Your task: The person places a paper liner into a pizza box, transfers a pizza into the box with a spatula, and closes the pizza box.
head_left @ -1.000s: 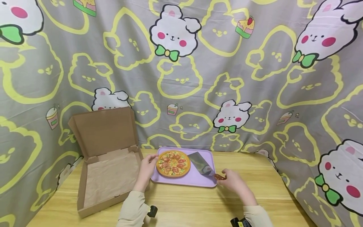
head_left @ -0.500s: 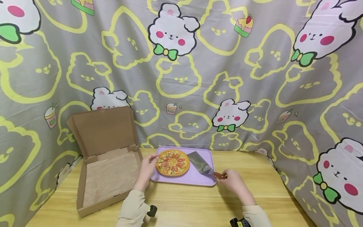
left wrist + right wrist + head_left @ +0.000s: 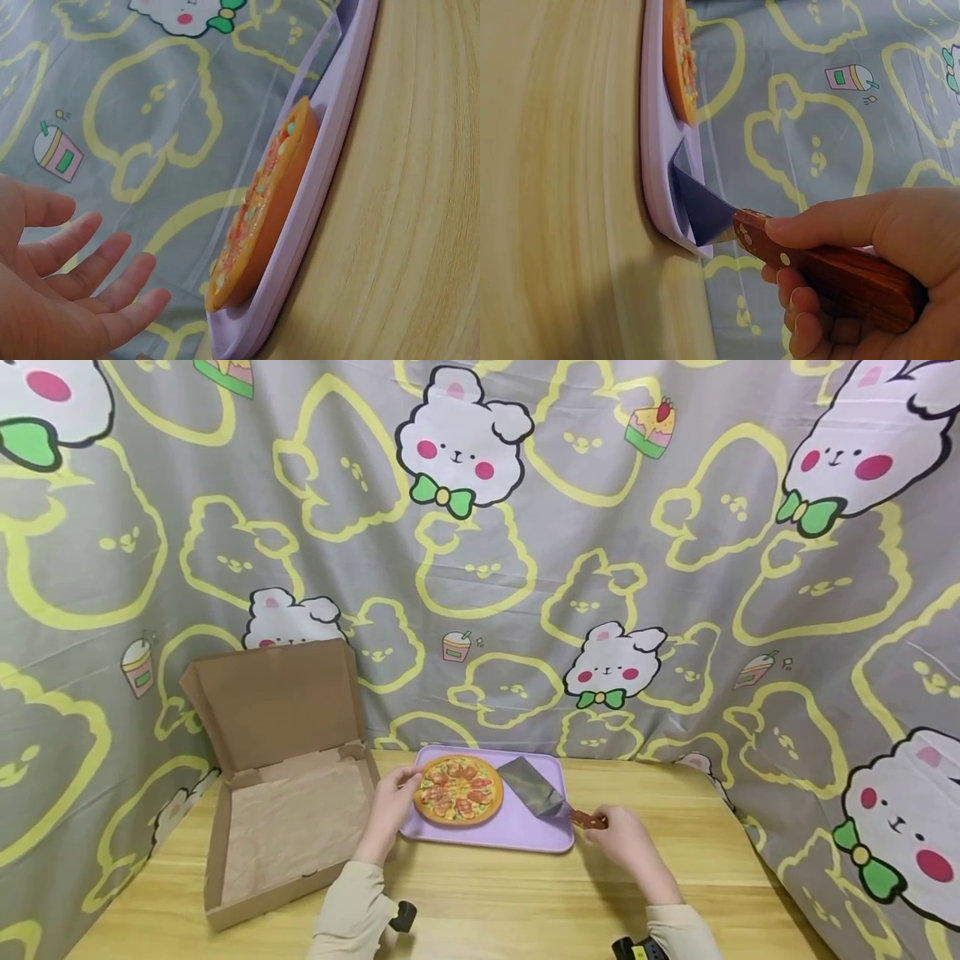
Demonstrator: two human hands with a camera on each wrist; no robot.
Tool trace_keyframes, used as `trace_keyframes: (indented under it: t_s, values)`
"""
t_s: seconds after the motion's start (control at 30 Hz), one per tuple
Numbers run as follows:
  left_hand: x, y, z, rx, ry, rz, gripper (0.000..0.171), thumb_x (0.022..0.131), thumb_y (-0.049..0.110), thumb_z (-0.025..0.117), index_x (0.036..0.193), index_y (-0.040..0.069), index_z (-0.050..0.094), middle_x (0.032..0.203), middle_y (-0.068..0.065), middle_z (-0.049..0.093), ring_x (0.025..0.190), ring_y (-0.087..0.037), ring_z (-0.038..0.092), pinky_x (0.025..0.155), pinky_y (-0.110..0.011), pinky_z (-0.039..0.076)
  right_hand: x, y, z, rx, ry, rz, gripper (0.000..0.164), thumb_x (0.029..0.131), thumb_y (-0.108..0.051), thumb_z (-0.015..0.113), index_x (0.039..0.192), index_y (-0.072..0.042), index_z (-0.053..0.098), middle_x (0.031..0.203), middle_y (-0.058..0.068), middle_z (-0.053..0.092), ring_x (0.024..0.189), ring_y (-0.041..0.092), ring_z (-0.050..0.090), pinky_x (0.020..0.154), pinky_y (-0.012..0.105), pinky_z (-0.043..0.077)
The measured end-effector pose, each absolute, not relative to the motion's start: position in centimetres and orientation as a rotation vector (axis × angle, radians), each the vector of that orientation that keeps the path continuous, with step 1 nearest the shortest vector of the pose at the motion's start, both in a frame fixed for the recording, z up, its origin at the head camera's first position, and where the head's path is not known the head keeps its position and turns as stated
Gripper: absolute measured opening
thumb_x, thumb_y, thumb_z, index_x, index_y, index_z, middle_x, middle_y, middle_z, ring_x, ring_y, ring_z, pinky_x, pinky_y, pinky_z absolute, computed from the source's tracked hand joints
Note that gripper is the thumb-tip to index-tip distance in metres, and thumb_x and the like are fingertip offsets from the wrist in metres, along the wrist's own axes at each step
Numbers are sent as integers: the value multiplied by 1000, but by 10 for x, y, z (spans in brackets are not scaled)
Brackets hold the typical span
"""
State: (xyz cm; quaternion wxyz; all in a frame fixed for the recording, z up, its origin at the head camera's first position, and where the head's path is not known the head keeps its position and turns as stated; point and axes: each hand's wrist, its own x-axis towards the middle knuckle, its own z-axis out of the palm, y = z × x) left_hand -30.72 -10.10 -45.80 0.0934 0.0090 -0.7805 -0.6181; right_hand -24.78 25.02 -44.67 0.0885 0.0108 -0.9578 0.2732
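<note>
A round toy-like pizza (image 3: pixel 458 790) with an orange crust lies on the left half of a lilac tray (image 3: pixel 480 837). My left hand (image 3: pixel 394 802) hovers by the pizza's left edge; in the left wrist view its fingers (image 3: pixel 124 289) are spread, with nothing in them. A spatula with a wide metal blade (image 3: pixel 531 787) and a brown wooden handle (image 3: pixel 832 274) is in my right hand (image 3: pixel 624 837). Thumb and fingers wrap that handle beyond the tray's right side. The blade reaches over the tray, slanting toward the pizza, its front edge close beside the crust.
To the left stands an open cardboard pizza box (image 3: pixel 296 822), lined with brown paper, its lid (image 3: pixel 281 706) raised at the back. All of this is on a wooden table (image 3: pixel 480 902). A patterned grey curtain (image 3: pixel 480 552) hangs behind and along both sides.
My right hand has shifted slightly right along the spatula's handle, so more of the handle shows. The blade has turned a little. My left hand, the pizza and the box look unchanged.
</note>
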Motion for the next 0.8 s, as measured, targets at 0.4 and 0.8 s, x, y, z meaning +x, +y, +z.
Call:
trace_keyframes:
  t_s: [0.4, 0.8]
  values:
    - [-296, -87, -447, -15, -2305, -1835, 29, 98, 14, 55, 120, -3, 63, 122, -22, 64, 115, -36, 59, 100, -49, 47, -244, 257, -435, 36, -2804, 858, 17, 79, -12, 74, 92, 0, 71, 76, 5, 67, 65, 15, 53, 58, 29, 41]
    - [-287, -62, -434, -153, -2296, -1877, 29, 99, 19, 54, 119, 0, 64, 120, -18, 66, 108, -32, 62, 91, -44, 53, -241, 252, -423, 70, -2748, 860, 19, 80, -15, 75, 94, -3, 72, 77, 6, 68, 68, 15, 53, 61, 29, 42]
